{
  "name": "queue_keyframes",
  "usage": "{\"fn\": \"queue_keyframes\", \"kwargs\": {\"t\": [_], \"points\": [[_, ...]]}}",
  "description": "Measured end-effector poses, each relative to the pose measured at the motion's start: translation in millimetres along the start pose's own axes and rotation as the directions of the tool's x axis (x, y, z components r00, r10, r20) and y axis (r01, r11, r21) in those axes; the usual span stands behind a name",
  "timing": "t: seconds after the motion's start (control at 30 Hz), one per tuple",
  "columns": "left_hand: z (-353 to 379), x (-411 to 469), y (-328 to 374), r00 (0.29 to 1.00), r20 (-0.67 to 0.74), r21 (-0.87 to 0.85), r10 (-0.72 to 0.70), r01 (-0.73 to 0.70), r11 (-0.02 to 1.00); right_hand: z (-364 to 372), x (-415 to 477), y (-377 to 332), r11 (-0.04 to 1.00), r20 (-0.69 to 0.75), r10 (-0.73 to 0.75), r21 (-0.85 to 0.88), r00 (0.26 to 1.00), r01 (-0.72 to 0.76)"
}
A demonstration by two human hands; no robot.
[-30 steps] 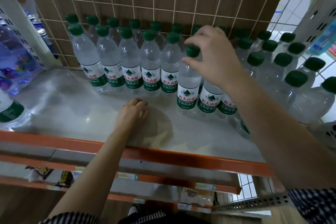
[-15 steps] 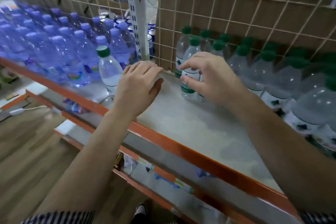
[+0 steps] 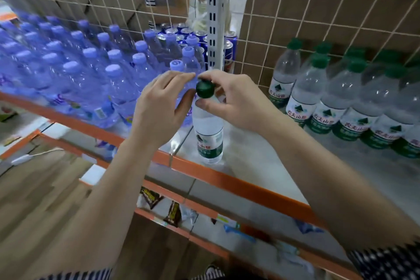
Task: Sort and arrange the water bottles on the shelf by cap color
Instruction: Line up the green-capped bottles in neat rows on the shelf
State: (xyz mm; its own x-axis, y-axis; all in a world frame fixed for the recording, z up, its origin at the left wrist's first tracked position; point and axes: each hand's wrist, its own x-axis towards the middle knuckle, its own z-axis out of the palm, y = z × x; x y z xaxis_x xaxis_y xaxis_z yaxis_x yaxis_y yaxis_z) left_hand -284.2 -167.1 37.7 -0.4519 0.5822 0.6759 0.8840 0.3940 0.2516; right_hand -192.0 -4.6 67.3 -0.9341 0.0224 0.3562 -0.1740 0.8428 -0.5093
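Right hand (image 3: pixel 236 100) pinches the green-cap bottle (image 3: pixel 208 129) at the neck, thumb under the cap (image 3: pixel 205 89), fingers behind it. Left hand (image 3: pixel 159 107) is loose with fingers nearly straight, just left of the cap, gripping nothing; contact unclear. Bottle stands on the shelf (image 3: pixel 250 157) below both hands: upright, long axis vertical, cap up. Best move: grip the neck firmly, lift straight, carry it rightward to the green-cap row (image 3: pixel 318 107), clear of the purple-cap bottles (image 3: pixel 91 70) beyond the left hand.
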Motion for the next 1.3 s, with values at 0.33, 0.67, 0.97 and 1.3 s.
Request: {"fn": "queue_keyframes", "kwargs": {"t": [0.33, 0.67, 0.97, 1.3], "points": [[29.6, 3.0, 1.9, 0.994, 0.095, -0.296, -0.062, 0.087, 0.951, -6.7, -8.7, 8.4, 0.999, -0.077, 0.051, -0.008, 0.996, -0.052], [110.3, 0.9, 71.7, 0.964, 0.263, -0.390, 0.036, 0.072, 0.918, -74.6, -87.6, 54.8, 0.955, -0.185, 0.274, -0.067, 0.944, -0.290], [196.2, -33.0, 180.5, 0.904, 0.410, -0.383, 0.122, 0.050, 0.923, -164.3, -177.7, 105.0, 0.886, -0.224, 0.392, -0.170, 0.892, -0.432], [253.3, -56.1, 264.2, 0.865, 0.495, -0.205, 0.080, 0.027, 0.978, -232.5, -243.1, 155.4, 0.847, -0.212, 0.403, -0.282, 0.890, -0.451]]}}
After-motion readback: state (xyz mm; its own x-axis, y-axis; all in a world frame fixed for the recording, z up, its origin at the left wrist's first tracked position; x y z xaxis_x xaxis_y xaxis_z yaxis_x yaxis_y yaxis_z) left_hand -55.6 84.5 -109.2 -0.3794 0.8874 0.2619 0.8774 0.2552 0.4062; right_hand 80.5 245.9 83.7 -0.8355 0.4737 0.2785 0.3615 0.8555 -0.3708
